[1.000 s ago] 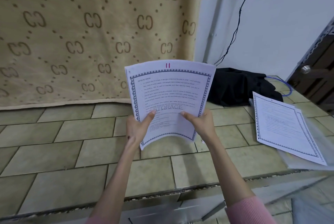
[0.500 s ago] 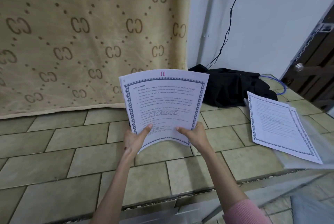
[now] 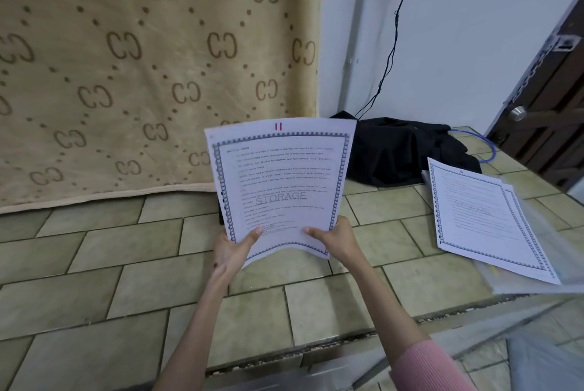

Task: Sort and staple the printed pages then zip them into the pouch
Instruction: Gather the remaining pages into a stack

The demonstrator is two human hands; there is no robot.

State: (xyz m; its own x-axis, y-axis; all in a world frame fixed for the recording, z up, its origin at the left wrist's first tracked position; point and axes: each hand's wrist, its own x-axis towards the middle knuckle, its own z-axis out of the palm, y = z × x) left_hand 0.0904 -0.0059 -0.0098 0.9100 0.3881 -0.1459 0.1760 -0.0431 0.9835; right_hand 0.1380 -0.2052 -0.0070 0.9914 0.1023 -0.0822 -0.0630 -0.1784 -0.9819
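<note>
I hold a stack of printed pages point(image 3: 281, 182) upright above the tiled counter; the front sheet has a patterned border, a red "11" at the top and a "STORAGE" watermark. My left hand point(image 3: 232, 247) grips its lower left corner, thumb on the front. My right hand point(image 3: 335, 239) grips the lower right corner the same way. A second pile of bordered pages point(image 3: 486, 220) lies flat at the right, resting on a clear plastic pouch point(image 3: 521, 283) that sticks out beneath it. No stapler is visible.
A black cloth bundle point(image 3: 407, 150) lies against the white wall behind the pages, with a blue cable point(image 3: 488, 150) beside it and a black cord running up the wall. A beige patterned blanket point(image 3: 126, 90) hangs at the back left. The counter's front edge point(image 3: 284, 356) is near me.
The held stack has sunk lower in view and drifted slightly left as my head tilted. Both hands keep the same grip on its bottom corners.
</note>
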